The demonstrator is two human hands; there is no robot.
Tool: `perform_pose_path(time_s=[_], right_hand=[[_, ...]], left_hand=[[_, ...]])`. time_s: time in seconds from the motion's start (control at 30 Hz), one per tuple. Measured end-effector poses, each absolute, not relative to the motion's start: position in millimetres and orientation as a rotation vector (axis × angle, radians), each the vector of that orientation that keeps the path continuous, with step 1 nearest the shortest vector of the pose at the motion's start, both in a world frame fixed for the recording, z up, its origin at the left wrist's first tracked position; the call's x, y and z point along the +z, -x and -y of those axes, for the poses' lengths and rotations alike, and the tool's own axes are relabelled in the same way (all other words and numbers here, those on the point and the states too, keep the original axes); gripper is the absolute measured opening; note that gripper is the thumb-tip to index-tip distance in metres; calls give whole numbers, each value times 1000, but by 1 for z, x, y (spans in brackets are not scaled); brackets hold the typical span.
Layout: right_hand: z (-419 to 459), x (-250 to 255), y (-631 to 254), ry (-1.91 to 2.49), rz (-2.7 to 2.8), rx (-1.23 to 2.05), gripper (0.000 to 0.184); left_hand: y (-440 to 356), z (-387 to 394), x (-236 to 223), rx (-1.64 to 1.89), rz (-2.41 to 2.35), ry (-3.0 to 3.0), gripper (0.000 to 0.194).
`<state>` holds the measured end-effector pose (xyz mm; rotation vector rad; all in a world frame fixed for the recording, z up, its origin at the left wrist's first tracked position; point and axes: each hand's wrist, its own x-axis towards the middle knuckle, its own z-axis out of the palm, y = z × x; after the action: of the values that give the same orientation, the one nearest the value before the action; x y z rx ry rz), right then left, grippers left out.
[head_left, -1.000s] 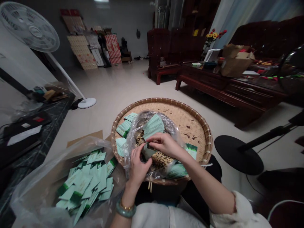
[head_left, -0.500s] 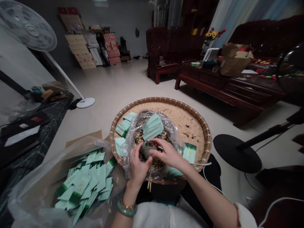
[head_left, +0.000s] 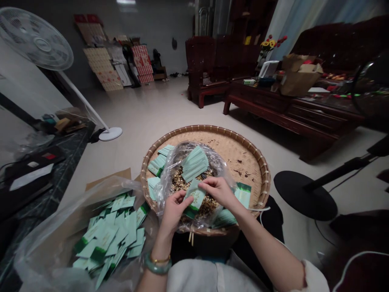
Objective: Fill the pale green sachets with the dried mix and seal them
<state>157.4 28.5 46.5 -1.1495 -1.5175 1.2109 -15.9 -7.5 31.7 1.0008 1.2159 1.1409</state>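
Between my two hands is a pale green sachet [head_left: 196,198] with a dark green band at its lower end. My left hand [head_left: 174,210] pinches its left edge, with a gold bracelet and a jade bangle at the wrist. My right hand [head_left: 220,192] grips its upper right corner. Beneath it lies a clear plastic bag [head_left: 165,182] holding a loose brown and yellowish dried mix [head_left: 180,180]. A fanned stack of green sachets [head_left: 194,163] rests on the mix. The bag sits in a round woven bamboo tray [head_left: 240,144].
On my left, a large clear bag [head_left: 36,251] holds a heap of green sachets [head_left: 111,235]. More sachets [head_left: 243,194] lie inside the tray's right side. A white standing fan [head_left: 111,134], a black round stand base [head_left: 305,195] and a dark wooden table [head_left: 291,109] surround the tray.
The sachet between my hands has turned and now shows its printed face and dark green band. My right hand has shifted slightly right, and my left hand slightly lower.
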Motion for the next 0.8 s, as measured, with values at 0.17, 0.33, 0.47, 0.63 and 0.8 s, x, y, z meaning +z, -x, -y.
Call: perform_pose_path(time_s=[0.17,0.33,0.47,0.63,0.8], right_hand=[[-28,42,-160,1168,1460,1199,29],[-26,44,-163,1213,1486,1164,26],[-21,45,-159,1162,1546,1108,22],[-21,45,-157,1159,1485,1187,19],[-22,40,-156,1144,1440,1245,20]], left_hand=[[15,9,28,1154,-1174,-826,38],[18,8,26,1221,-1197,-752,44],[15,8,25,1129,-1164,-862,39],[11,10,24,1139,-1229,-891,30],[10,14,28,1001,-1096,-890,39]])
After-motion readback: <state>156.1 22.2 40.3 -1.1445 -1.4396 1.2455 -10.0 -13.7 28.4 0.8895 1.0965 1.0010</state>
